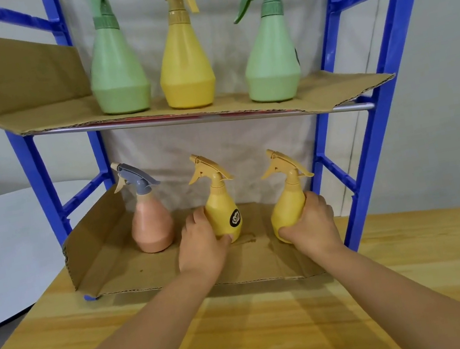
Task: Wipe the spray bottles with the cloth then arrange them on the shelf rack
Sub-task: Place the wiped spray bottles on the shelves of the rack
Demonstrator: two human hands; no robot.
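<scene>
"Yellow plastic, the two bottles being held?"
"Yes. On the cardboard-lined lower shelf (135,271), the left hand (203,240) curled round the middle yellow bottle (223,206) at six o'clock in the view. The right hand (312,222) gripped the right yellow bottle (286,207) at five."
"Which way did they point?"
"Both stood upright, long axis vertical, nozzles toward ten o'clock, like the pink bottle (151,225) at seven."
"Advice?"
"Probably set each base flat and evenly spaced before letting go."
</scene>
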